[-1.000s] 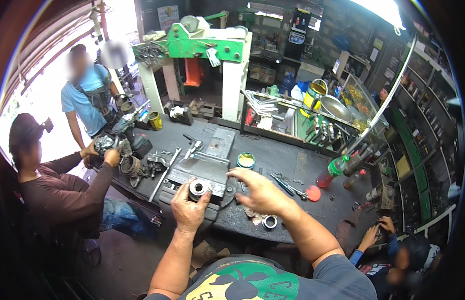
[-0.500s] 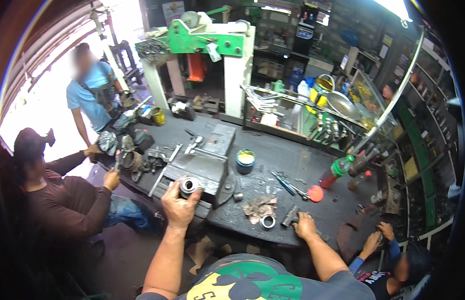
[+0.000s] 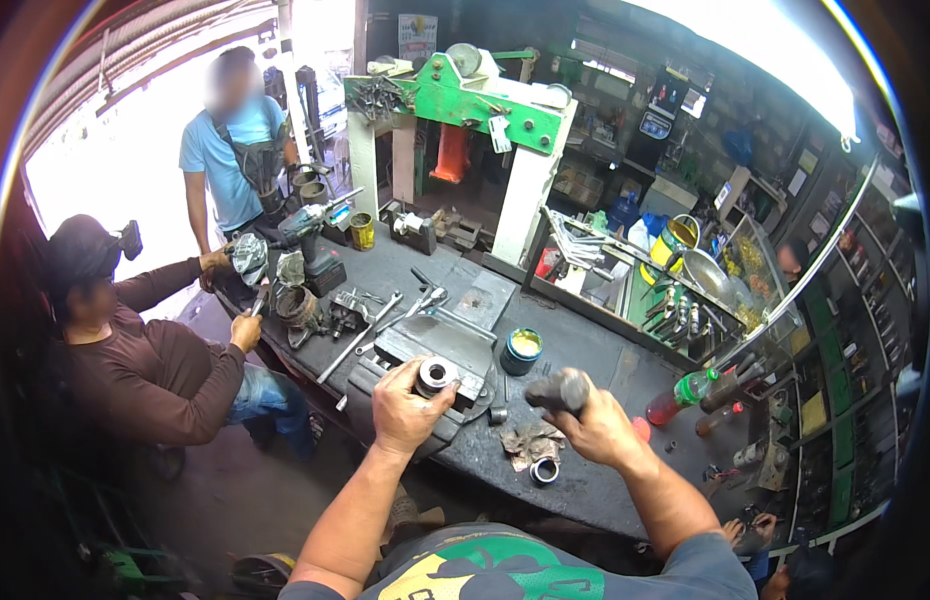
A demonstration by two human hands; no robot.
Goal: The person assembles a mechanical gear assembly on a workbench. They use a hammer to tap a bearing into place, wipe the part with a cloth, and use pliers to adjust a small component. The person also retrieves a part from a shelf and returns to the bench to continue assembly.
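Observation:
My left hand [image 3: 400, 410] grips a ring-shaped metal part [image 3: 438, 373], its open bore facing up, at the near end of the bench vise [image 3: 440, 342]. To the right, my right hand [image 3: 603, 432] is closed round a hammer [image 3: 561, 392], raised above the bench and smeared by motion; its handle is mostly hidden by my fingers. Below the hammer lie a crumpled, stained rag [image 3: 530, 442] and a second metal ring [image 3: 545, 471], near the bench's front edge. A blue tin of pale yellow grease [image 3: 523, 350] stands just beyond.
On the left, a person in brown [image 3: 145, 370] and one in light blue [image 3: 230, 160] stand by dismantled metal parts [image 3: 300, 310]. A green-and-white press [image 3: 485, 100] rises behind the bench. Bottles of red liquid [image 3: 680, 398] stand right, near another person's hands [image 3: 750, 528].
My right hand has lifted the hammer off the bench and brought it left, nearer the vise. My left hand still holds the ring part. The whole view has shifted.

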